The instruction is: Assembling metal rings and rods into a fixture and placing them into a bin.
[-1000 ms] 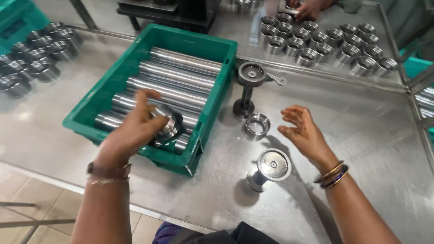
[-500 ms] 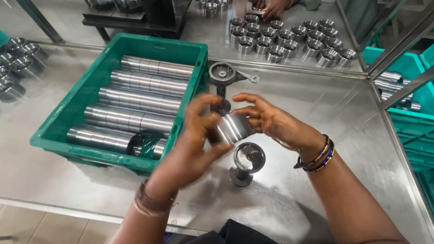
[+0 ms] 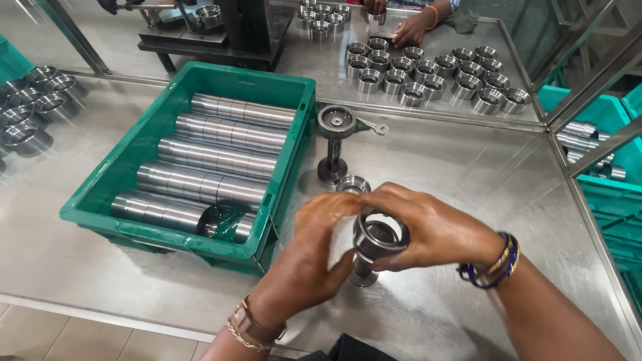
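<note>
Hands are meeting over a steel ring [image 3: 381, 235] that is sitting on top of an upright metal post [image 3: 364, 271], near the front edge of the steel table [image 3: 468, 167]. The post's long axis is standing vertical, and the ring's open mouth is facing up. The left hand [image 3: 314, 257] is curling its fingers around the ring's near side, gripping it; the right hand [image 3: 431, 224] is wrapping over the far side, fingers closed on it too. Just beside them on the left, a green plastic crate [image 3: 167, 120] is holding rows of ring stacks lying on their sides, long axes running left to right. A second post [image 3: 334, 144] is standing behind. Another person's hand [image 3: 411, 30] is resting among loose rings [image 3: 435, 70] at the far end.
</note>
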